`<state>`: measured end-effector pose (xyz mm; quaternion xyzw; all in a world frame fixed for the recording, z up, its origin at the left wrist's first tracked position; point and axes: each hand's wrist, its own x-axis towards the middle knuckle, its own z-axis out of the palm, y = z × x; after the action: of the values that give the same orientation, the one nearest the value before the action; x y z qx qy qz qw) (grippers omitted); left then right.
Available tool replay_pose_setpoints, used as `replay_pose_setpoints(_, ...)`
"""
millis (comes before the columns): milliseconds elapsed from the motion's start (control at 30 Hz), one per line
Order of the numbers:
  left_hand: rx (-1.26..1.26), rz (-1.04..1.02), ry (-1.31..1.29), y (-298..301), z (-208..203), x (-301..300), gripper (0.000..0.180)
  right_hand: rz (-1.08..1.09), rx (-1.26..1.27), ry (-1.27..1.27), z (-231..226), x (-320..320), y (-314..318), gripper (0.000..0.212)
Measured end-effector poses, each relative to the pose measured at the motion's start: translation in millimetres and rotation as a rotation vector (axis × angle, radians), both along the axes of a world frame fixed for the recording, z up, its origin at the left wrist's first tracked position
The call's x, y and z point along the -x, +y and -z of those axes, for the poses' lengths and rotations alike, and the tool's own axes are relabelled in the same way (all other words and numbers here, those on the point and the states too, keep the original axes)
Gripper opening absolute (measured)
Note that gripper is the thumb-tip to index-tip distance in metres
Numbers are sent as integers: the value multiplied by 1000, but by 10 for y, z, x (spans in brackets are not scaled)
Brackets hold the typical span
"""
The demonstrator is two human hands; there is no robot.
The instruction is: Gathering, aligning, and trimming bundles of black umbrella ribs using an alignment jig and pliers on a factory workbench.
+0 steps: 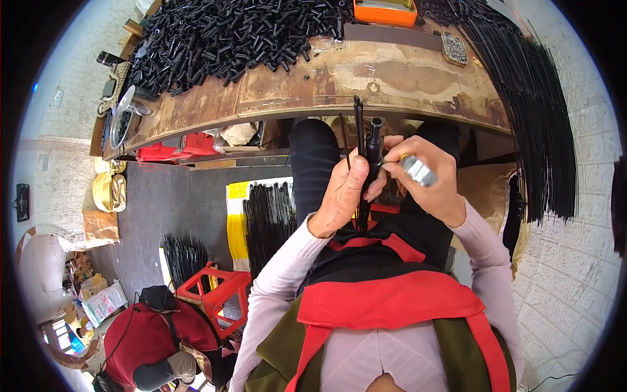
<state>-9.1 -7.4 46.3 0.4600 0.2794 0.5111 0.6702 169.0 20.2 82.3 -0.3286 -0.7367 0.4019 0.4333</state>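
Note:
My left hand (341, 196) is closed around several thin black rods (358, 124) and a thicker black tube (374, 140). They stand roughly upright above my lap, just in front of the bench edge. Close on the right, the fingers of my right hand (441, 176) are bent together around a shiny silvery thing with a yellow end (419, 171). It is smeared, so its kind cannot be made out. The right fingertips are at the side of the black tube; whether they touch it is hidden.
A worn wooden bench (326, 81) bears a heap of short black tubes (228, 39), an orange tray (385, 18) and a speckled block (454, 49). Long black rods (535, 124) hang over its right end. Lower left are a red stool (219, 291) and another person (160, 333).

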Motion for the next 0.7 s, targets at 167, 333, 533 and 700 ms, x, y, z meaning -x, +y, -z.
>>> replay_pose_setpoints(167,90,102,-63,68,0,14,87,37,80,-112,-44,-65,75,8)
replay_pose_setpoints(333,71,95,-123,141,112,112,84,-92,611,-322,-286,-382,-155,20)
replay_pose_setpoints(533,18,112,-21,79,85,52,67,-189,759,-484,-497,-391,-232,35)
replay_pose_setpoints(700,17,145,-73,67,91,25,66,-325,749,-319,-463,-509,-171,45)
